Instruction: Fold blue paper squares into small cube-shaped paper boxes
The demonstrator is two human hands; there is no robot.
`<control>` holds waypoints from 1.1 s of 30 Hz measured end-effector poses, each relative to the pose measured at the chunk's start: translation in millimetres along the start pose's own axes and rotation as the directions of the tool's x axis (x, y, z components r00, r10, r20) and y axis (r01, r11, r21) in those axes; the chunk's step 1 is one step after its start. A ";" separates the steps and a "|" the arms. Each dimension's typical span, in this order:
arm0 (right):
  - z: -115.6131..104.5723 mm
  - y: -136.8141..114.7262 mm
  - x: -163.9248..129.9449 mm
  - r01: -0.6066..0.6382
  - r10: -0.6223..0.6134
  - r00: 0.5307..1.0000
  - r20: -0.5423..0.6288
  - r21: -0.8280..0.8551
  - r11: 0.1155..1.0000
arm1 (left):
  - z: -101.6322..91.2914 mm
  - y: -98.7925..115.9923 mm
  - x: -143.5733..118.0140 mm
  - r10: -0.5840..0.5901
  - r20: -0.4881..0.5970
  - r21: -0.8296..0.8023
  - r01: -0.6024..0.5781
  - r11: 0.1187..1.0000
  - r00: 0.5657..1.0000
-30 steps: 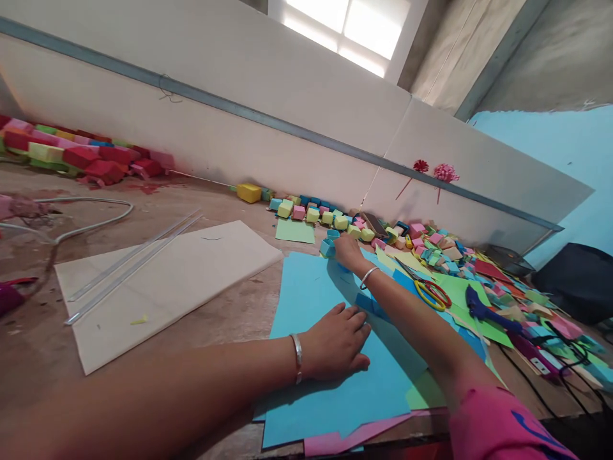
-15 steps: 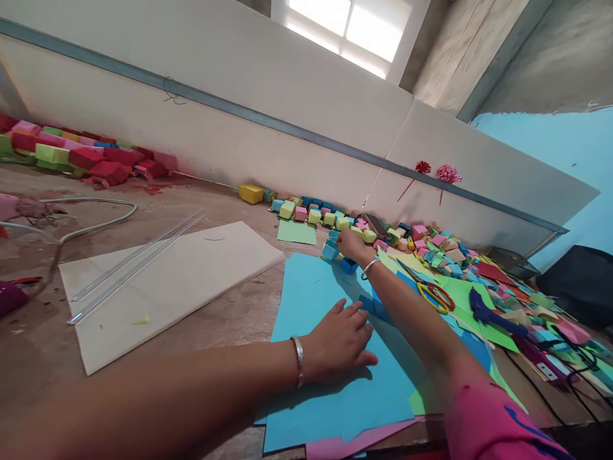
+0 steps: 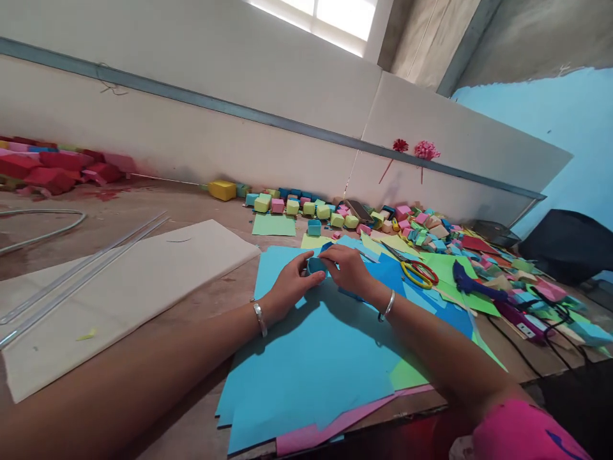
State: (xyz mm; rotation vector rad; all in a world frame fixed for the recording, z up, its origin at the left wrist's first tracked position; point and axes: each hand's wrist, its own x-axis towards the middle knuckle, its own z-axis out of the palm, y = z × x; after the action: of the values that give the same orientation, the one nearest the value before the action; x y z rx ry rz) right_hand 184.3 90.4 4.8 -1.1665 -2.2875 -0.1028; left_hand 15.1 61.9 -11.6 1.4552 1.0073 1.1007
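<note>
My left hand (image 3: 293, 281) holds a small light-blue paper box (image 3: 315, 266) between thumb and fingers, just above a stack of light-blue paper sheets (image 3: 306, 364). The fingers of my right hand (image 3: 348, 267) are pinched at the box's far right rim and hide part of it. A dark blue bit shows behind those fingertips; whether it is held I cannot tell. Another light-blue open paper box (image 3: 314, 228) stands beyond my hands. Scissors (image 3: 417, 273) with yellow and red handles lie right of my right hand.
Several small paper boxes (image 3: 292, 207) line the wall, with red ones (image 3: 57, 171) far left. A blue glue gun (image 3: 472, 282) and cables lie right. A white board (image 3: 143, 287) bears clear strips (image 3: 90, 275) at left. A green sheet (image 3: 274, 225) lies behind.
My right hand has come back from the boxes near the wall to meet my left hand. My left hand has risen off the blue sheets and now holds a small box. The view has shifted right.
</note>
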 end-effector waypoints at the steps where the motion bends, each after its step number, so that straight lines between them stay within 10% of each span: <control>1: 4.2 0.6 -0.6 0.005 -0.005 1.000 -0.006 0.019 1.000 | -0.7 0.4 -0.9 0.001 0.019 0.006 -0.001 1.000 1.000; 21: -11.7 -20.4 21.6 0.025 -0.023 0.999 0.023 -0.109 0.994 | 2.2 4.2 -5.7 0.049 -0.068 -0.068 -0.054 0.996 0.996; 33: 15.3 -5.9 9.9 0.167 -0.169 0.985 -0.023 -0.079 0.983 | 2.6 2.6 -7.2 -0.020 -0.144 -0.151 -0.002 0.988 0.989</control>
State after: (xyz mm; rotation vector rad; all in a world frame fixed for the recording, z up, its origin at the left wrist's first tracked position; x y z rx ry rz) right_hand 168.3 98.6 -1.9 -1.0001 -2.3707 -0.2727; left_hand 16.1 54.0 -10.1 1.2622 1.0070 1.2639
